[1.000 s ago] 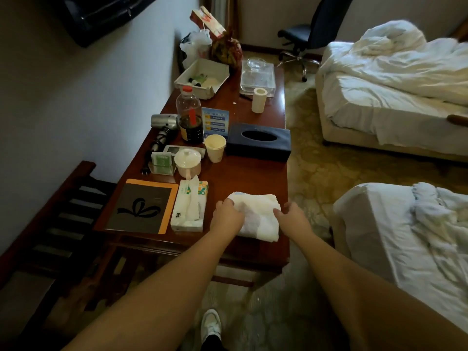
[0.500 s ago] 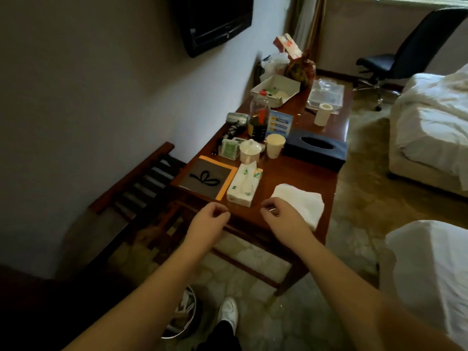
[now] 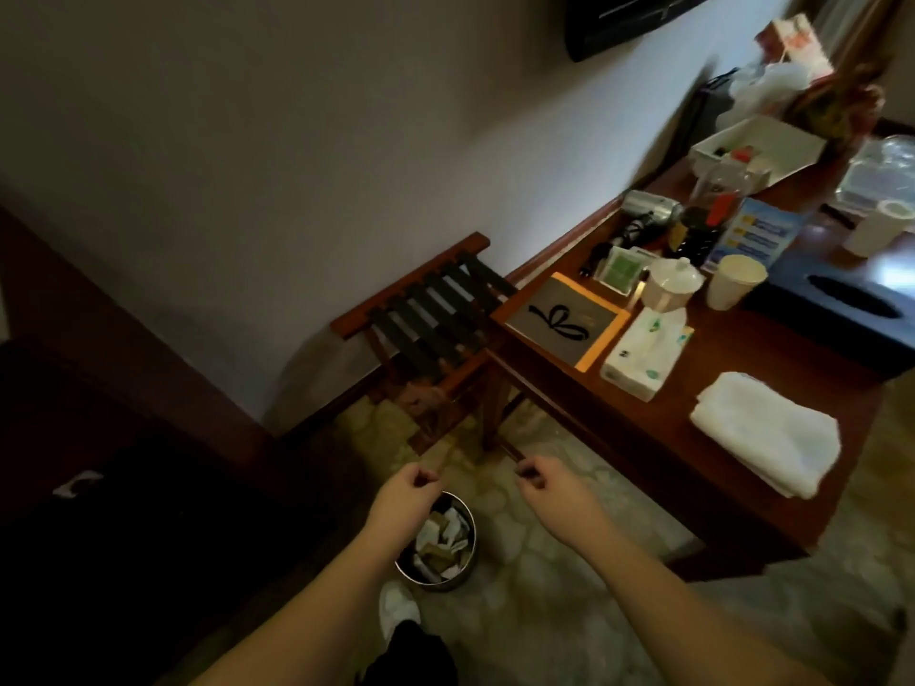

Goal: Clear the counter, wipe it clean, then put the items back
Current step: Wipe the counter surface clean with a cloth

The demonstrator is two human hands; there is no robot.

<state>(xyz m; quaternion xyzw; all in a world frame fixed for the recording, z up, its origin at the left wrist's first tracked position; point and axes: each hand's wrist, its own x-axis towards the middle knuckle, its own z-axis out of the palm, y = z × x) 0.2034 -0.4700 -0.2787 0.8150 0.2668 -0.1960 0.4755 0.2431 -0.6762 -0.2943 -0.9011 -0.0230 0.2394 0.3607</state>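
The dark wooden counter (image 3: 658, 438) runs along the wall at the right. A folded white cloth (image 3: 767, 433) lies on its near end, with no hand on it. Beside it sit a tissue pack (image 3: 643, 356), a black-and-orange card (image 3: 564, 324), a lidded cup (image 3: 671, 287), a paper cup (image 3: 735, 282) and a dark tissue box (image 3: 841, 309). My left hand (image 3: 401, 497) hovers above a metal waste bin (image 3: 465, 561), its fingertips pinched together. My right hand (image 3: 549, 492) hangs off the counter's edge with curled fingers. I see nothing in either hand.
A slatted luggage rack (image 3: 431, 319) stands against the wall left of the counter. Further back on the counter are a bottle (image 3: 703, 225), a hair dryer (image 3: 648, 207), a blue card (image 3: 752, 235) and a white tray (image 3: 757, 146). My white shoe (image 3: 396, 606) is next to the bin.
Both hands left the white cloth and drew back off the counter, down to the bin. My view swung left and down, bringing the bin and rack into sight.
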